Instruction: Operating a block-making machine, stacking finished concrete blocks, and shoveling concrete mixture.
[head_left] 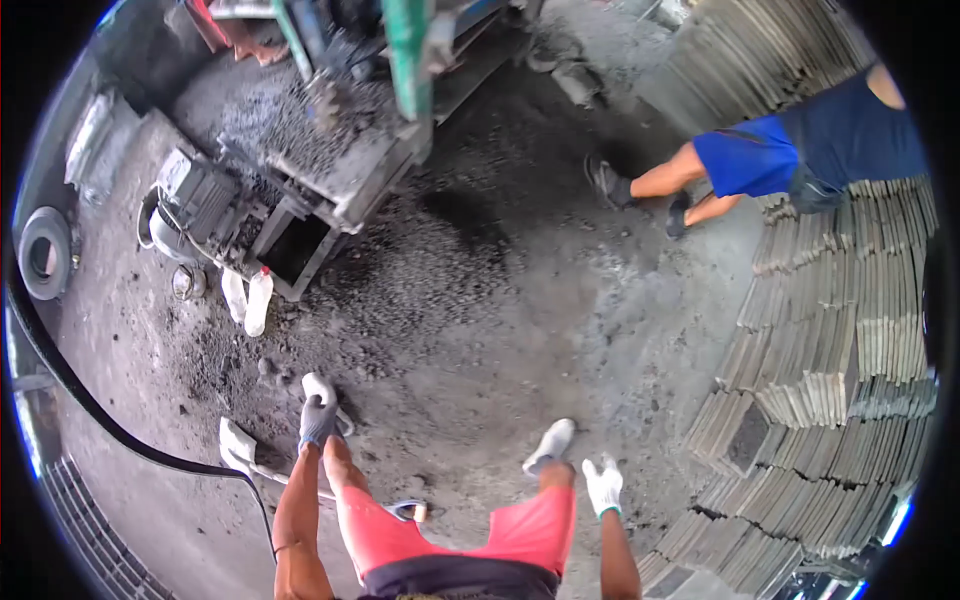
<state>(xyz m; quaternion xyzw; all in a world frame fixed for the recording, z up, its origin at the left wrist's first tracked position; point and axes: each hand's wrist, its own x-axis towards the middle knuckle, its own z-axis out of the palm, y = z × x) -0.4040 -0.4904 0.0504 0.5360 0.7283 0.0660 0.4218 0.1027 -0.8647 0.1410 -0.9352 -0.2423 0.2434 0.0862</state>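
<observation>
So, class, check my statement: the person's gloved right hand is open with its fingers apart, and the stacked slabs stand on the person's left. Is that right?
Not quite: the head view shows the stacked slabs on the person's right, not the left. The rest stands: the person's right hand is gloved and open, with its fingers apart.

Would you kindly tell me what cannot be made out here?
In the head view:
Left hand: its grip, unclear where it overlaps the left shoe.
Shovel handle: partly hidden behind the left forearm.
Machine opening: contents lost in shadow.
Green post: top cut off by the upper edge.
Co-worker: head cut off by the right rim.
</observation>
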